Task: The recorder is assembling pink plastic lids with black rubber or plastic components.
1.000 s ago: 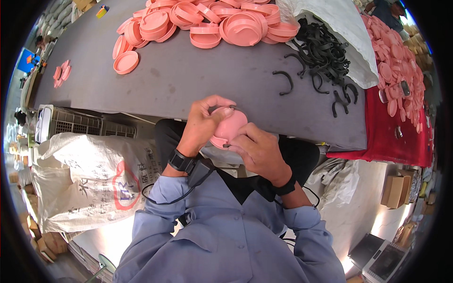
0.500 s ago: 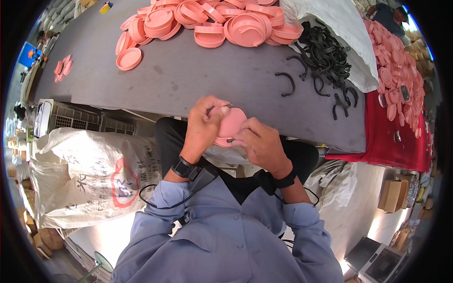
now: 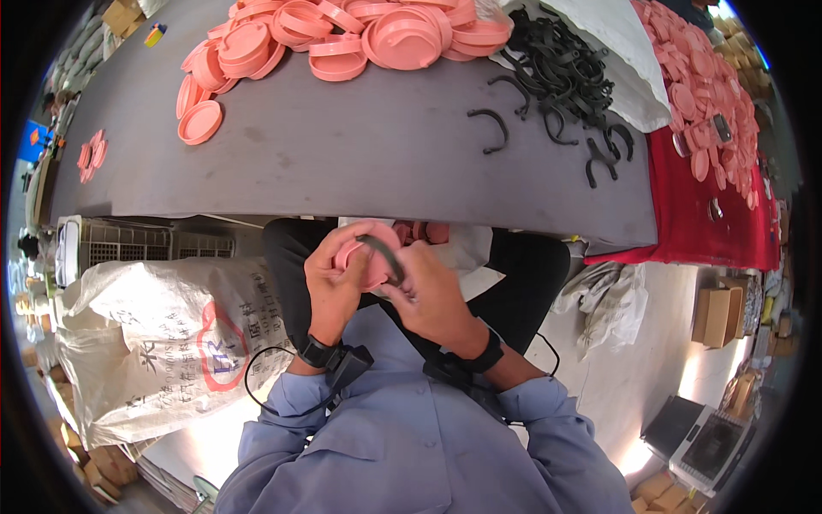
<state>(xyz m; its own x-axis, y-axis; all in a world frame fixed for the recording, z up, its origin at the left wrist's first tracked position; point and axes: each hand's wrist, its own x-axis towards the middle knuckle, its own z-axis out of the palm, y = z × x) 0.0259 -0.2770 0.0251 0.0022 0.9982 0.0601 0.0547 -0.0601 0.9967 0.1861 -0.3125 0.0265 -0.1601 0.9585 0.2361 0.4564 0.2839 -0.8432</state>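
Observation:
Above my lap, my left hand (image 3: pixel 336 278) is closed around the rim of a round pink plastic lid (image 3: pixel 370 272). A curved black strap handle (image 3: pixel 382 254) arches across the lid's face. My right hand (image 3: pixel 432 287) pinches at the handle's lower end, by the lid's right side; its fingertips are partly hidden. On the table beyond lie a heap of pink lids (image 3: pixel 325 38) and, to its right, a pile of loose black handles (image 3: pixel 561 68). One curved handle (image 3: pixel 498 128) lies apart from the pile.
Below the table edge between my legs, a white bag (image 3: pixel 469 248) has pink pieces inside. A large white woven sack (image 3: pixel 163 334) stands at left beside a plastic crate (image 3: pixel 128 248). More pink lids cover a red cloth (image 3: pixel 702 214) at right.
Both hands have come down and left with the lid, nearer my body. The lid has turned, and the black handle now shows across its face. My view has shifted.

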